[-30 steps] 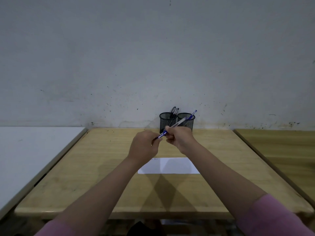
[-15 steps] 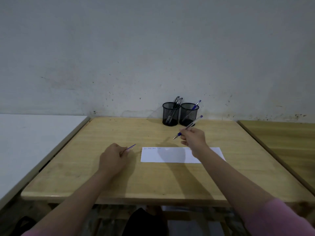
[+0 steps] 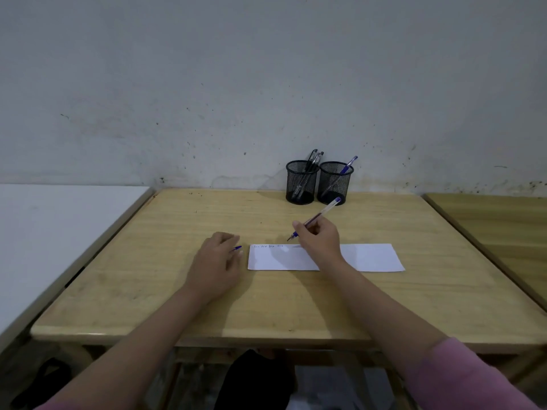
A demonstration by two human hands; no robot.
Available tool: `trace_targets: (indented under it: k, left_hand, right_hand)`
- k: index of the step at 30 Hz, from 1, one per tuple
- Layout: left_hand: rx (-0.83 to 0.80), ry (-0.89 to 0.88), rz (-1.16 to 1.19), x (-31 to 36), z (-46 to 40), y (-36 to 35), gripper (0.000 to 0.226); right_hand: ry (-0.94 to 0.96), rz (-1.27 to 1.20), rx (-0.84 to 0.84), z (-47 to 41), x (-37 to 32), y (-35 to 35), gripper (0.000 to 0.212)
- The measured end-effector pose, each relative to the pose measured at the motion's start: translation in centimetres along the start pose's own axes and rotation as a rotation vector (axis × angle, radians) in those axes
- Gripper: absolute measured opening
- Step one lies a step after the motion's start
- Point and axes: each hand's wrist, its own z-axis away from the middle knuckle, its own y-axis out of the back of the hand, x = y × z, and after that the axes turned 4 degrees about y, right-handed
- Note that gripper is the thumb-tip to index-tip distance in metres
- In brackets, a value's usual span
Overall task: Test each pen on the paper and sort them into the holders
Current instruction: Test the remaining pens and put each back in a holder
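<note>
My right hand (image 3: 321, 239) grips a clear pen with blue ink (image 3: 322, 213). Its uncapped tip points down-left, just above the top edge of the white paper (image 3: 370, 257), beside a row of small scribbles. Left of the paper, my left hand (image 3: 217, 258) rests on the table with fingers curled round the blue pen cap (image 3: 237, 248), whose end pokes out. Two black mesh holders stand at the back by the wall. The left holder (image 3: 301, 184) has several dark pens (image 3: 314, 158). In the right holder (image 3: 334, 186) stands one blue pen (image 3: 350, 164).
The paper lies on a wooden table (image 3: 148, 276). A white table (image 3: 44, 232) adjoins it on the left and another wooden table (image 3: 503, 226) on the right. The wall stands directly behind the holders. A dark object sits below the table's front edge.
The hands pulled apart, the cap staying in my left hand. My left hand came down onto the table left of the paper. My right hand lowered the pen tip toward the paper.
</note>
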Motion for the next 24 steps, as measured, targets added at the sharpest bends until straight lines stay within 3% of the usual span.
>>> trace_targets:
  k: [3,7,15,24]
  left_hand:
    - [-0.171,-0.127,0.031,1.4,0.0,-0.8,0.06]
    - [-0.301,-0.13,-0.028,2.3,-0.1,-2.0,0.054]
    - [-0.306,-0.07,-0.018,2.2,0.1,-2.5,0.052]
    - [-0.21,0.003,-0.037,3.0,0.4,-2.2,0.052]
  right_hand:
    - [-0.005,0.046,-0.006,0.1,0.8,0.1,0.026]
    - [-0.031,0.001,-0.002,-0.3,0.8,0.3,0.027]
    - [-0.115,-0.155,-0.069,-1.1,0.2,0.0,0.026]
    - [-0.002,-0.107,-0.074,-0.7,0.8,-0.4,0.035]
